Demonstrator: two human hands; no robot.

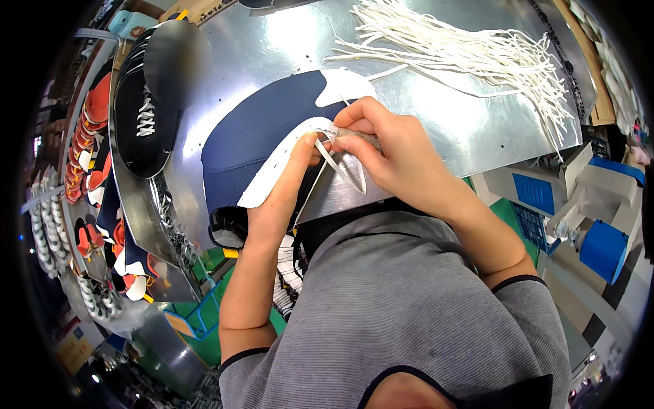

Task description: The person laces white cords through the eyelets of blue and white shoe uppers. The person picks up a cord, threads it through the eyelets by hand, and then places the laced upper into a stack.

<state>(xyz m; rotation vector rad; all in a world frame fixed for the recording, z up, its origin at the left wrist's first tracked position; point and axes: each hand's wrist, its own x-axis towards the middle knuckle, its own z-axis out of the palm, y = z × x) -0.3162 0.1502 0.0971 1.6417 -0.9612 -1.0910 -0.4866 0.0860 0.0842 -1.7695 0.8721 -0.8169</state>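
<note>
A navy shoe upper (242, 133) with white panels lies on the metal table in front of me. My left hand (289, 177) is closed on its white eyelet strip (269, 174), thumb on top near the row of holes. A white shoelace (334, 167) loops down from the upper end of that strip. There my right hand (402, 150) pinches the lace, fingertips nearly touching my left thumb. Whether the lace passes through a hole is hidden by the fingers. A greyish strip beneath my right fingers is too covered to name.
A heap of loose white shoelaces (456, 54) covers the far right of the metal table (272, 34). At the left edge stand black shoes with white laces (143, 129). Further left hang stacked red, white and black shoe parts (88, 150). A white and blue apparatus (603, 249) stands right.
</note>
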